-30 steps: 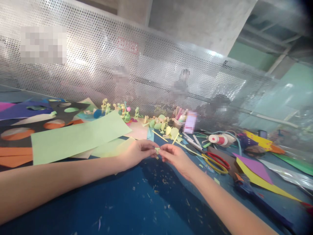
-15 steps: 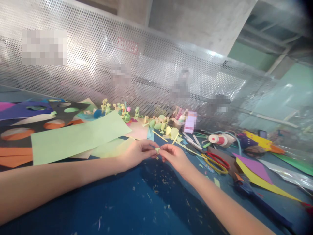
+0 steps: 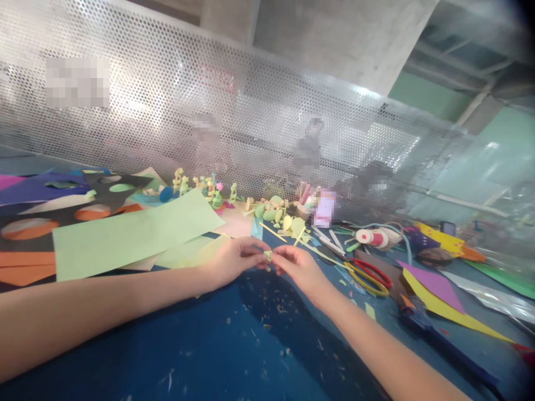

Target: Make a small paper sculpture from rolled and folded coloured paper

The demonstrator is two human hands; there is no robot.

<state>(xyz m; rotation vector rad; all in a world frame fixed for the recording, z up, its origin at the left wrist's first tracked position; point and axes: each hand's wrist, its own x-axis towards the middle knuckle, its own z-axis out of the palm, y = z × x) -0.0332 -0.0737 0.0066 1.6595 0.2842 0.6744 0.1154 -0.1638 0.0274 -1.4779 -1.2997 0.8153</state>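
Between my fingertips, over the blue table, is a small pale yellow-green paper piece. My left hand pinches it from the left with thumb and forefinger. From the right, my right hand is closed on the same piece, fingertips nearly meeting the left ones. Its exact shape is too small to make out. Just beyond the hands lie thin yellow paper strips and a heap of pale green and yellow paper cutouts. A large light green paper sheet lies beyond my left forearm.
Scissors with red and yellow handles, a white bottle with a red label and a dark blue glue gun lie to the right. Small paper figures stand at the back, before a perforated metal screen. Paper scraps dot the table.
Both hands stay in nearly the same place. The small paper piece has shifted very slightly between the fingertips; nothing else on the table has visibly moved.
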